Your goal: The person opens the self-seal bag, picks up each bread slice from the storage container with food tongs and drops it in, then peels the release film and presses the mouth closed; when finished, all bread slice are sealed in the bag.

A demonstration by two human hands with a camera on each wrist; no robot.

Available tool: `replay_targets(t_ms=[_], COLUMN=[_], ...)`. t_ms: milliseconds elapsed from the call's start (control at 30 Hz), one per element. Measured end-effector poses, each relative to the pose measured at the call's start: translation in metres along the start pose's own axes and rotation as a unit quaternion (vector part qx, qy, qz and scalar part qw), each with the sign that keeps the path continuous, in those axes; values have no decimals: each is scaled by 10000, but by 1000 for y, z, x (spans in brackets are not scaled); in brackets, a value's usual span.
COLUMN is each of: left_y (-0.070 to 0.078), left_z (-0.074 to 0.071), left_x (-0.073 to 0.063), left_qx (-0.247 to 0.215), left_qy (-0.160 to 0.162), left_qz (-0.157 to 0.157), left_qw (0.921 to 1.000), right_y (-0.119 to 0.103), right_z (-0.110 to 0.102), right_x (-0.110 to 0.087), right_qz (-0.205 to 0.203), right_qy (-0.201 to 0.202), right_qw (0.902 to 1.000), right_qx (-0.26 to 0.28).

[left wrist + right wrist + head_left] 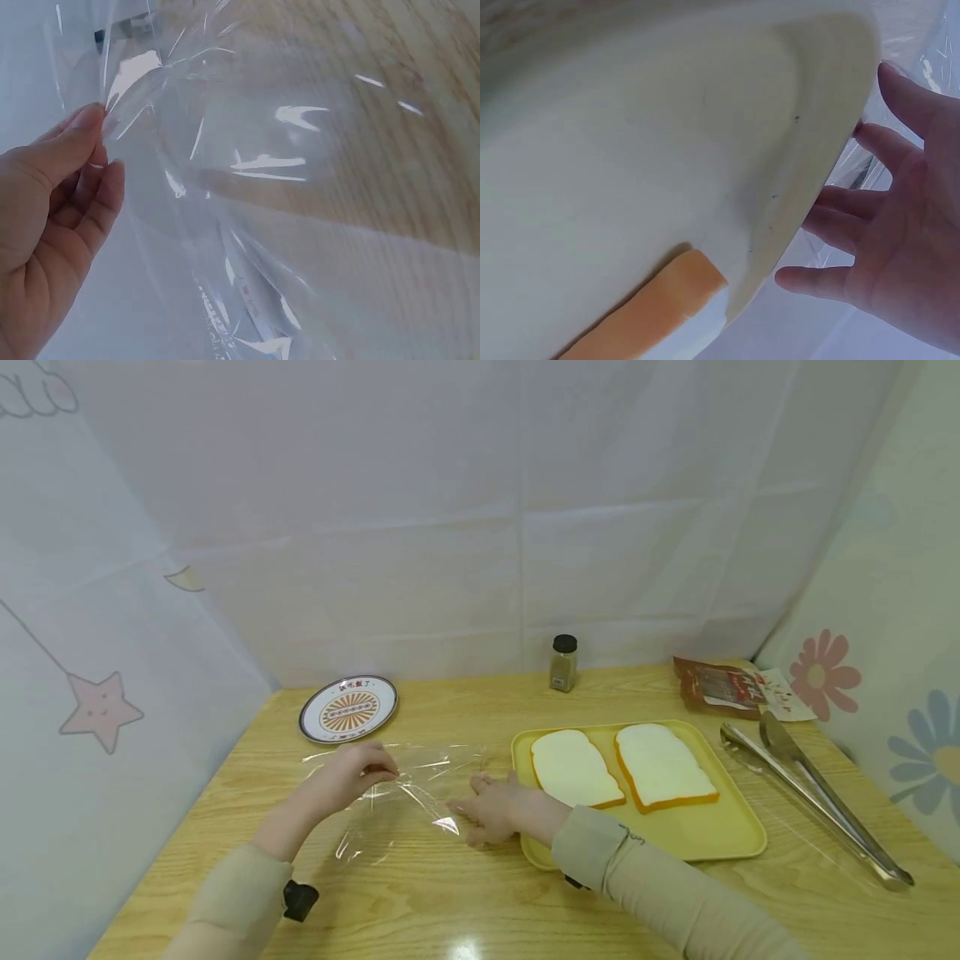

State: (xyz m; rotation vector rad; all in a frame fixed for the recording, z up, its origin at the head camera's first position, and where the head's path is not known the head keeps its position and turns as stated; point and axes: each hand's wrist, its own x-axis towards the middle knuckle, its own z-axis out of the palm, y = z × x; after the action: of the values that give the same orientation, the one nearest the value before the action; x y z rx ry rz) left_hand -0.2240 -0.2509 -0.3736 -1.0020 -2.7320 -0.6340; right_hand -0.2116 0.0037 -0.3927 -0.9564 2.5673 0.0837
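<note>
A crinkled clear plastic sheet (401, 831) spreads between my two hands over the table. My left hand (351, 777) pinches its upper edge between thumb and fingers; the left wrist view shows the plastic (247, 127) fanning out from that pinch. With fingers spread, my right hand (491, 810) is at the left rim of a yellow tray (720, 839), beside the plastic. In the right wrist view, the fingertips of this hand (907, 210) are right at the tray's rim. Two slices of bread (576, 768) with orange-brown crusts lie side by side on the tray.
A round patterned plate (348, 709) sits at the back left. A small jar with a black lid (563, 664) stands near the back wall. On the right are a red food packet (716, 687) and long metal tongs (817, 806).
</note>
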Motion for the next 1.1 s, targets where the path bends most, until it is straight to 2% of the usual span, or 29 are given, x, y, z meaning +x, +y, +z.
replay_targets(t_ms=[133, 233, 367, 433, 533, 633, 733, 800, 867, 967, 1100], left_y=[1, 1, -2, -4, -5, -5, -4, -4, -3, -2, -1], left_z=[-3, -4, -5, -6, -5, -1, 4, 8, 10, 13, 14], left_x=[-3, -5, -6, -6, -8, -10, -12, -12, -11, -10, -12], left_qx=[-59, 38, 366, 363, 212, 87, 212, 271, 290, 180, 110], left_qy=[104, 448, 1027, 1095, 797, 342, 72, 5, -4, 33, 84], left_qz=[-458, -672, -459, -231, 47, 91, -27, -83, -86, -87, -111], left_qw=[9989, 9967, 9930, 9931, 9966, 9993, 9997, 9996, 9995, 9998, 9998], right_y=[0, 0, 0, 2, 7, 14, 20, 21, 21, 17, 10], right_z=[0, 1, -1, -3, -9, -15, -16, -13, -10, -7, -9], right_x=[0, 0, -2, -4, -6, -3, 6, 15, 22, 29, 32], right_qz=[-5, -27, -67, -150, -244, -558, -1113, -1446, -1561, -1367, -1028], right_qy=[-13, -7, 61, 28, -244, -288, 440, 1071, 1545, 1714, 1521], right_qw=[10000, 9999, 9999, 9999, 9991, 9970, 9903, 9805, 9721, 9722, 9775], right_qx=[-84, -116, -133, -42, 230, 461, 702, 793, 827, 820, 1042])
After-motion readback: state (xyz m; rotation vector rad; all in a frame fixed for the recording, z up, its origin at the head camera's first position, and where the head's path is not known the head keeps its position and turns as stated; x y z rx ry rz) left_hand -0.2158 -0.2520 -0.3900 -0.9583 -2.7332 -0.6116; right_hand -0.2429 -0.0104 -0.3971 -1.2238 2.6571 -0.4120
